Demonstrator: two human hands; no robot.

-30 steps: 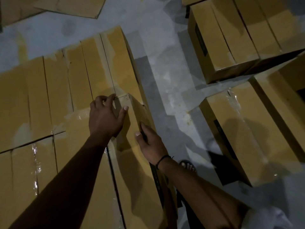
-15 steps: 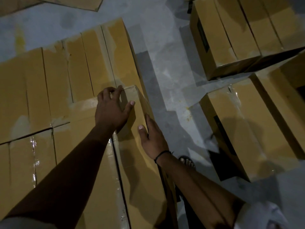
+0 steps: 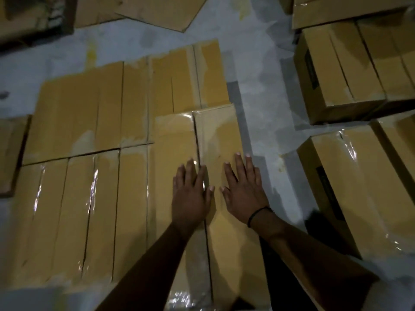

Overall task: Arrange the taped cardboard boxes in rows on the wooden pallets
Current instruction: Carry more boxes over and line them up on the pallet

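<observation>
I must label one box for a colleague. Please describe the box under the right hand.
Find the big block of taped boxes on the grey floor. In its near row, take the rightmost box, under the right hand. Alone in that row, it borders bare floor.

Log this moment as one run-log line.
phase: pressing end box into row | left hand: flat across seam of end box and neighbouring box | right hand: flat on end box | loose boxes: floor, right

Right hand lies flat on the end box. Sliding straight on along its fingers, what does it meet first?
The right hand has only bare top of the end box ahead, up to its far edge. Next comes the far-row box beyond; whether that sits level is unclear.
</observation>
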